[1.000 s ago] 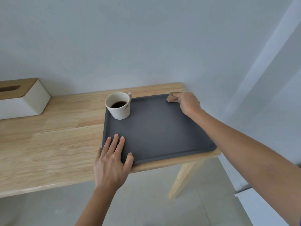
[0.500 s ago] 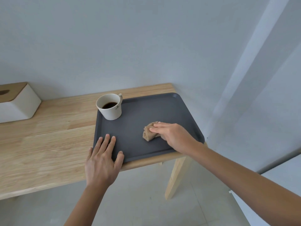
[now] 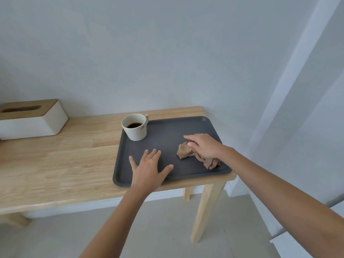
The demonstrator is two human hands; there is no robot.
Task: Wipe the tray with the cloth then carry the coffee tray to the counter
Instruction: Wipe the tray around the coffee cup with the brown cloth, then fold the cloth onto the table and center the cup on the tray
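A dark grey tray (image 3: 167, 131) lies on the right end of a light wooden table (image 3: 65, 161). A white cup (image 3: 135, 130) with dark coffee stands in the tray's far left corner. A crumpled tan cloth (image 3: 184, 150) lies on the tray's near right part. My right hand (image 3: 203, 146) rests on top of the cloth with its fingers stretched out, not clenched around it. My left hand (image 3: 149, 170) is spread flat over the tray's near left part, holding nothing.
A white tissue box (image 3: 31, 120) with a wooden lid sits at the table's far left. A grey wall runs right behind the table and along its right end. The tray's near edge reaches the table's front edge, above a wooden leg (image 3: 204, 211).
My right hand dragged the cloth from the tray's far right corner to its near right part and has loosened its fingers. My left hand slid from the tray's near left corner onto its surface.
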